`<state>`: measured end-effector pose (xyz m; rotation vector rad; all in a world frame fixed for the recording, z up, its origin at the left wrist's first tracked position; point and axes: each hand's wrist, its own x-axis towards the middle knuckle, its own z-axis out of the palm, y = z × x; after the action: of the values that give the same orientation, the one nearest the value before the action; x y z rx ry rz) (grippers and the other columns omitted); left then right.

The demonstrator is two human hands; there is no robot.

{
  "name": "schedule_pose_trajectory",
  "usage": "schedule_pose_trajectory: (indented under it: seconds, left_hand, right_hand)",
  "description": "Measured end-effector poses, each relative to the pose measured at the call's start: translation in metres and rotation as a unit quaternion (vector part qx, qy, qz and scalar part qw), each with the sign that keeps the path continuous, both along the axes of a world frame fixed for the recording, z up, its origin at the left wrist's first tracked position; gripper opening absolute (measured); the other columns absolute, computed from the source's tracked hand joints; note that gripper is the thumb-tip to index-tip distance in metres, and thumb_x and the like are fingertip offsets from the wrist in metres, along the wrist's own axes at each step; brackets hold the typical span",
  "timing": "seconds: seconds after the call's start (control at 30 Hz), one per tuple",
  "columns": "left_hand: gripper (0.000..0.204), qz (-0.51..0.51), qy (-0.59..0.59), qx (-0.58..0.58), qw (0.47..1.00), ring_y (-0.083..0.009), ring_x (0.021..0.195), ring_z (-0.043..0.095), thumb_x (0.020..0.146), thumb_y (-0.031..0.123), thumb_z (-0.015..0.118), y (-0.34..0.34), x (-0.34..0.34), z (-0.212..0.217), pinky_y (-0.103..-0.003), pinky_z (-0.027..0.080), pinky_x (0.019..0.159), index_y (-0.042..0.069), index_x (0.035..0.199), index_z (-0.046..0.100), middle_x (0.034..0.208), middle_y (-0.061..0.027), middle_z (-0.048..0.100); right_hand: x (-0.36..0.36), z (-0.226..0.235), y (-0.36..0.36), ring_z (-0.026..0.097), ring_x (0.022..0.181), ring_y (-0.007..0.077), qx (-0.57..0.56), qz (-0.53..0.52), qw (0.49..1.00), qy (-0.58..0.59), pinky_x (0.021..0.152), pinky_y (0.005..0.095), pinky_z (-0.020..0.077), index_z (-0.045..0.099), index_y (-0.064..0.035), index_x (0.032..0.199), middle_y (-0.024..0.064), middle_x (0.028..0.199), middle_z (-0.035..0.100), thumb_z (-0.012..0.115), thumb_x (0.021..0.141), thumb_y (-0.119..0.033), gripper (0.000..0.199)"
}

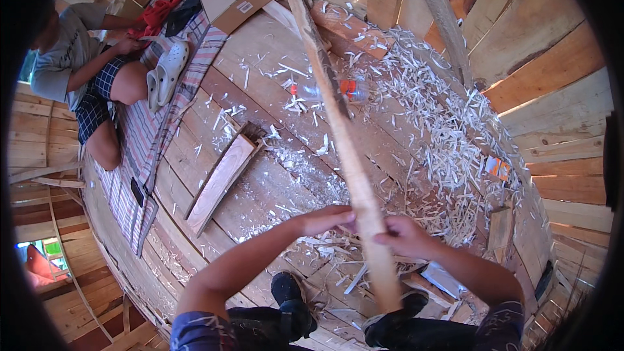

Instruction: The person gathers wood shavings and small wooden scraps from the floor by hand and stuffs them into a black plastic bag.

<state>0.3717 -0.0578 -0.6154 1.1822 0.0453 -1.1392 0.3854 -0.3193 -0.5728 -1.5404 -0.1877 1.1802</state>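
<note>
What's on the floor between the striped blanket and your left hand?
The head view shows a short wooden board and scattered pale shavings there.

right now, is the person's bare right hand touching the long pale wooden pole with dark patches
Touching: the head view shows the right hand at the right edge of the long pale wooden pole, digits overlapping its surface.

- fairly bright, soft daylight over the plank floor (166, 182)
- light showing through gaps in the board wall (552, 123) and a bright opening (43, 262) at lower left
- wood shavings (448, 136) nearly washed out to white
- fisheye bending straight boards; black, rounded border
- fine detail slightly soft
</note>
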Motion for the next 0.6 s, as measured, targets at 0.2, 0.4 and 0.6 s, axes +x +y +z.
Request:
schedule_pose_trajectory:
  seconds: [0.2,0.4,0.6]
  left_hand:
    - [0.055,0.018,-0.018,0.260,0.965,-0.0198,0.100,0.062,0.077,0.037,0.078,0.078,-0.009,0.057,-0.034,0.047,0.092,-0.003,0.111,0.063,0.104,-0.0120,0.067]
    - [0.051,-0.025,-0.018,0.426,0.904,-0.0164,0.087,0.063,0.074,0.036,0.080,0.186,-0.019,0.084,-0.031,0.049,0.079,-0.003,0.104,0.066,0.093,-0.0084,0.069]
    - [0.049,-0.017,-0.021,0.490,0.871,-0.0124,0.082,0.061,0.073,0.031,0.079,0.292,-0.044,0.081,-0.030,0.049,0.078,-0.003,0.106,0.066,0.094,-0.0047,0.069]
  right_hand:
    - [-0.054,-0.029,0.111,0.062,0.083,0.0131,0.125,0.025,0.992,-0.008,0.071,0.0305,0.0506,0.057,0.0042,0.115,0.0106,0.090,0.066,0.062,0.091,-0.026,0.039]
    - [-0.032,-0.020,0.118,0.064,0.088,0.0179,0.079,0.079,0.993,0.025,0.073,0.0301,0.0524,0.048,-0.0036,0.125,0.0122,0.102,0.063,0.060,0.093,-0.028,0.042]
    - [0.016,-0.072,0.052,0.062,0.080,0.0137,-0.023,-0.003,0.998,0.066,0.067,0.0280,0.0514,0.053,-0.0065,0.120,0.0077,0.097,0.064,0.063,0.091,-0.030,0.039]
